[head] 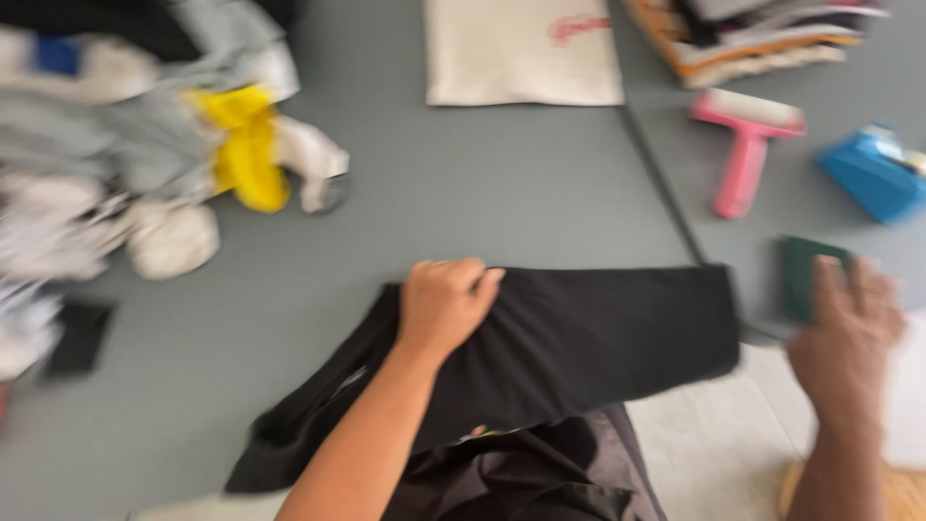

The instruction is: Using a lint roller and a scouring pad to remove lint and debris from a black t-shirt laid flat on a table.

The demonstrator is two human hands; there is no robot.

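Observation:
A black garment (598,333) lies partly folded on the grey table (482,193) in front of me. My left hand (444,304) rests on its upper left edge, fingers curled over the fabric and gripping it. My right hand (849,323) hovers blurred at the right, fingers spread, just over a dark green rectangular object (801,275); whether it touches that object is unclear.
A heap of white, grey and yellow clothes (145,164) fills the far left. A cream cloth (526,48) lies at the back, a stack of folded clothes (762,34) at the back right. A pink lint roller (748,145) and a blue object (873,174) lie right.

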